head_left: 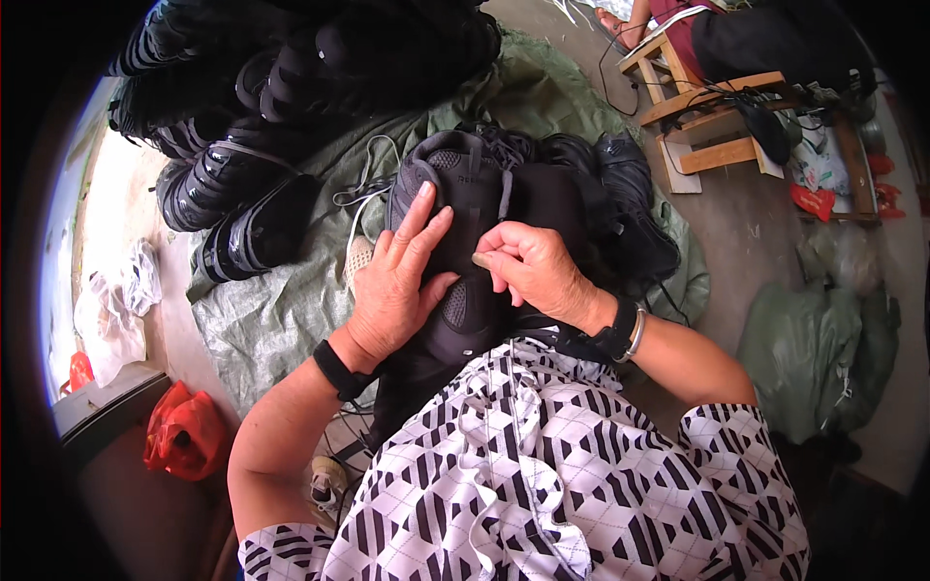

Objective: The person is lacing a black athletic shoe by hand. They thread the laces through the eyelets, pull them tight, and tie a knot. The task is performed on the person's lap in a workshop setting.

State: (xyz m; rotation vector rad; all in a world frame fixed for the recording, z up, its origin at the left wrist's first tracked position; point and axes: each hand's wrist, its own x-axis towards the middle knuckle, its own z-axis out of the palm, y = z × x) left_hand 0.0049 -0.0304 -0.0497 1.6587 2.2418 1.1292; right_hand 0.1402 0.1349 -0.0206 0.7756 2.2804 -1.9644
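Note:
A dark grey and black shoe upper (457,194) with mesh panels lies before me, its lower end against my lap. My left hand (392,281) rests flat on its left side, fingers stretched forward and thumb apart. Over the middle of the upper, my right hand (533,271) is closed in a pinch, thumb against forefinger. Whatever sits between those fingertips is too small to make out. Close by on the right are more black uppers (630,194), some with laces. Loose pale laces (366,189) trail to the left of the upper.
Stacked bundles of black shoe uppers (232,184) fill the upper left. Beneath them spreads a green woven sheet (262,334). A wooden stool (717,155) stands at the far right, beside another person's foot (620,29). A red plastic bag (184,431) and green sack (804,358) flank me.

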